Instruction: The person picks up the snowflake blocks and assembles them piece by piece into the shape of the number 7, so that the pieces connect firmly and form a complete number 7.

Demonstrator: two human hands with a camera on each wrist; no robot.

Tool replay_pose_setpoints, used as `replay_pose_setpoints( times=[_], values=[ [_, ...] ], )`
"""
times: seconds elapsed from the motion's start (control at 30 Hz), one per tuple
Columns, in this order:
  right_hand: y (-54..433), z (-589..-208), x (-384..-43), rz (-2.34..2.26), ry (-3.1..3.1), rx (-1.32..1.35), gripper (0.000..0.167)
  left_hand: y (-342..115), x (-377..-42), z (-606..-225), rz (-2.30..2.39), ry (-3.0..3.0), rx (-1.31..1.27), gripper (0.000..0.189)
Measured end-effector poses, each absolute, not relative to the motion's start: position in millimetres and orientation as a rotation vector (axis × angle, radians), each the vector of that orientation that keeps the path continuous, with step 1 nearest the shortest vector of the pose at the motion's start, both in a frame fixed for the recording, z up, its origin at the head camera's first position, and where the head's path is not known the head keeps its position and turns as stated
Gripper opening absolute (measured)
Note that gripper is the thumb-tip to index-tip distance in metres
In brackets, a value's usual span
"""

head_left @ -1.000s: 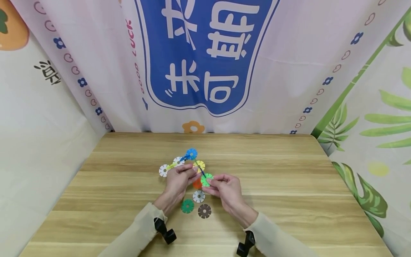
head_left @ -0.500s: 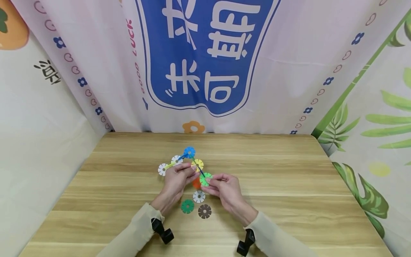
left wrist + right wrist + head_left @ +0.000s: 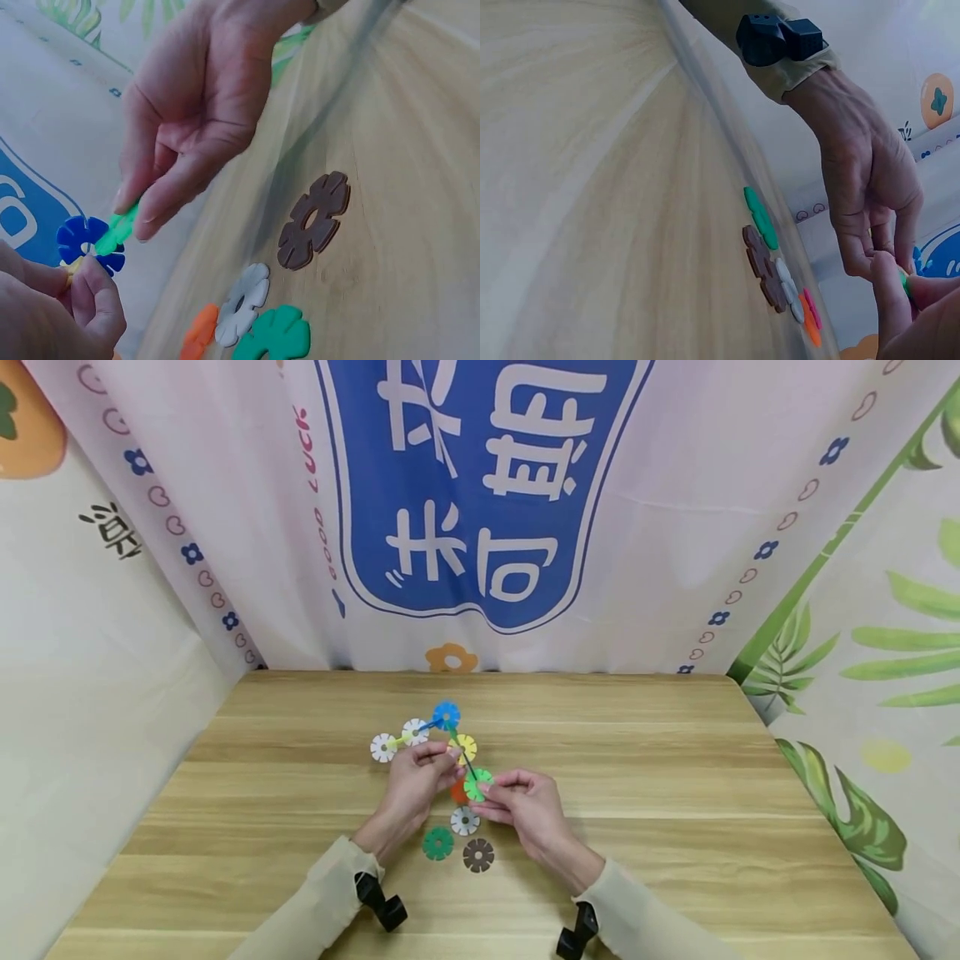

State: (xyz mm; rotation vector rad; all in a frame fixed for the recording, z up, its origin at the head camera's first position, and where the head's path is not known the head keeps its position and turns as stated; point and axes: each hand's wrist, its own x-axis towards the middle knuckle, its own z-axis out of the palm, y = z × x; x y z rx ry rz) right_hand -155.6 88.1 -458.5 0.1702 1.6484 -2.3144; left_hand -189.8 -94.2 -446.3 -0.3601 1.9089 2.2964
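Note:
A chain of interlocking slotted plastic discs is held above the table between both hands. My left hand (image 3: 411, 781) pinches the yellow disc (image 3: 467, 747). With thumb and fingertips, my right hand (image 3: 534, 810) pinches the light green disc (image 3: 477, 783) at the chain's near end. In the left wrist view, that disc meets a dark blue disc (image 3: 70, 234); how deep the slots sit I cannot tell. Beyond the left hand, the chain runs through a bright blue disc (image 3: 447, 716) and a white disc (image 3: 415, 732) to another white disc (image 3: 383, 747) at its far end.
Loose discs lie on the wooden table (image 3: 675, 777) just below the hands: grey-white (image 3: 465, 821), dark green (image 3: 438, 843), brown (image 3: 478, 855) and orange (image 3: 198, 334). The right wrist view also shows a pink disc (image 3: 812, 308). A printed curtain (image 3: 675, 527) hangs behind the table.
The light green disc and the right fingertips have shifted slightly left. The chain's white far end has risen a little in the head view. Both hands keep their pinch.

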Motion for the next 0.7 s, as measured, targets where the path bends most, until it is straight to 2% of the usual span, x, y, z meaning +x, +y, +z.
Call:
replay_pose_setpoints(
  times=[0.37, 0.57, 0.7],
  values=[
    [86.5, -459.5, -154.0, -2.340, 1.660, 0.202, 0.018, -90.8, -187.2, -449.0, 2.317, 1.889, -0.401, 0.021],
    [86.4, -461.0, -156.3, -2.333, 1.647, 0.211, 0.012, -92.4, -187.3, -447.0, 2.309, 1.878, -0.380, 0.022],
    [87.5, -454.1, -163.0, -2.264, 1.603, 0.112, 0.019, -101.2, -190.0, -436.4, 2.285, 1.988, -0.328, 0.021]
  ],
)
